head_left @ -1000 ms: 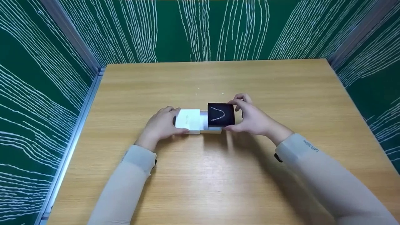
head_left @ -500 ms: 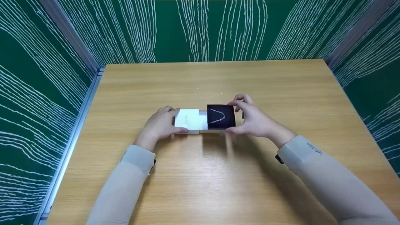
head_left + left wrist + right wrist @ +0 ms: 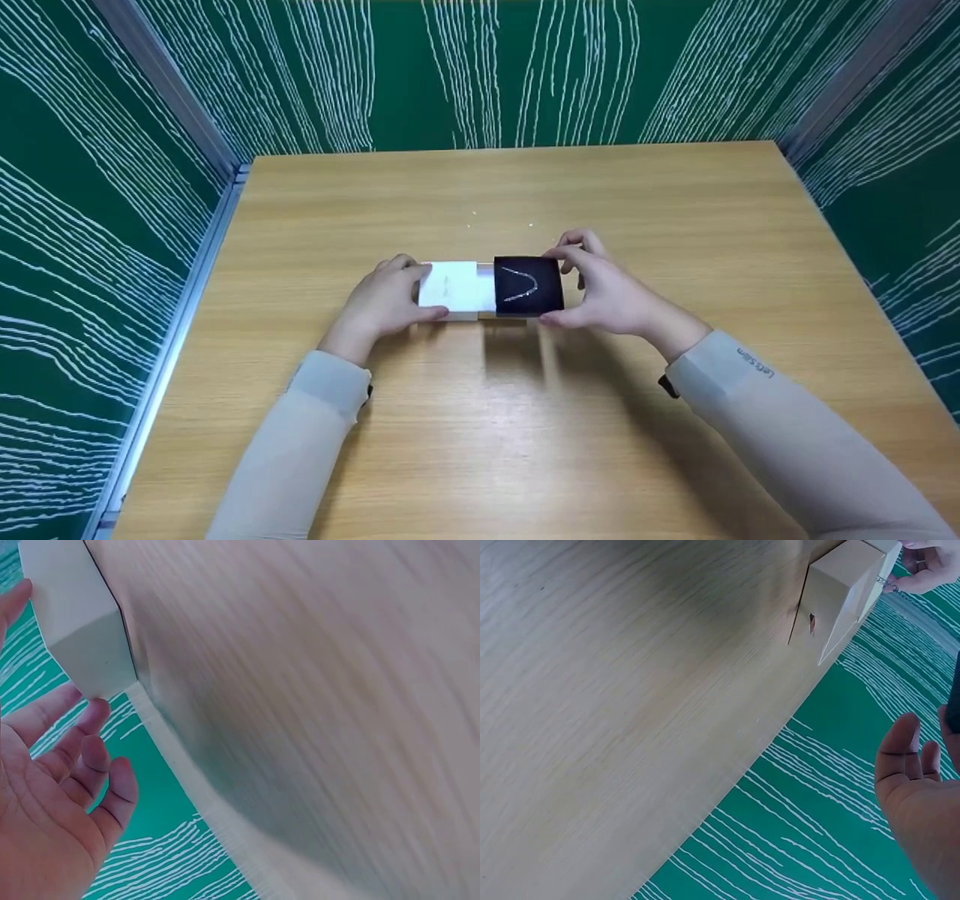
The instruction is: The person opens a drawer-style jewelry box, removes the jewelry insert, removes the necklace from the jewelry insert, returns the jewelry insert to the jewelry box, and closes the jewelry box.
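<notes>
- White box (image 3: 450, 290) sat mid-worktop (image 3: 525, 420), flat on its base; a paler tray end showed between it and the black pad.
- Left hand (image 3: 381, 304) gripped the box's left end, thumb on the near side and fingers curled round the far side. Left wrist view showed the box corner (image 3: 79, 615) just beyond relaxed fingertips.
- Right hand (image 3: 609, 289) pinched the black pad (image 3: 529, 286) at its right edge, thumb near, fingers far. Pad lay over the tray, touching the box's right edge.
- Thin silver chain (image 3: 519, 283) lay on the pad in a V shape.
- Judgement: box looked like light, stiff card, probably smooth-faced and likely to slide on the worktop, so bracing its end walls made sense.
- Pad looked light and slightly soft; an edge hold kept fingers off the chain.
- Chain looked fragile, limp and snag-prone. Could not tell if it was pinned to the pad, so keep the pad level.
</notes>
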The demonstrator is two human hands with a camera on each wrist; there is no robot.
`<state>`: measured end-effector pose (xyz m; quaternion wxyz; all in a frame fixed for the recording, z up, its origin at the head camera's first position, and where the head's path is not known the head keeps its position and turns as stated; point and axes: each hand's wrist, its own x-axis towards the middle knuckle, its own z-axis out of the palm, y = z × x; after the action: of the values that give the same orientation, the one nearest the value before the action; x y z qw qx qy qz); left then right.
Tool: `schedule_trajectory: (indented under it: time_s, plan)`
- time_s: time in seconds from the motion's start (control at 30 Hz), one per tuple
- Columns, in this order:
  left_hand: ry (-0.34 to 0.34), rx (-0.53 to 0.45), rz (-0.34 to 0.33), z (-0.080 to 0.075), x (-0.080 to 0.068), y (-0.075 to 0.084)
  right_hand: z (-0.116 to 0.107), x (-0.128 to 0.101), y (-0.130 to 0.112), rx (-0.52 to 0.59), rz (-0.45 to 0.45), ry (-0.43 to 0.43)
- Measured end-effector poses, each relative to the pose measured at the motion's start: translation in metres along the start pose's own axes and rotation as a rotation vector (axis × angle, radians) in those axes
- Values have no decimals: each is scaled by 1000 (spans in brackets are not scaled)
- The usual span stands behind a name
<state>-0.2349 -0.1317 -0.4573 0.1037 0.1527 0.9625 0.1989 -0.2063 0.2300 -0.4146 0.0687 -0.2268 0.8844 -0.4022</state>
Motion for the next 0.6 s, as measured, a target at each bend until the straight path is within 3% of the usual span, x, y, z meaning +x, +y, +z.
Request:
schedule_trajectory:
  time_s: [0.6]
  plan:
    - [52, -57, 46, -9, -16, 6, 6, -7, -1, -6, 0, -13]
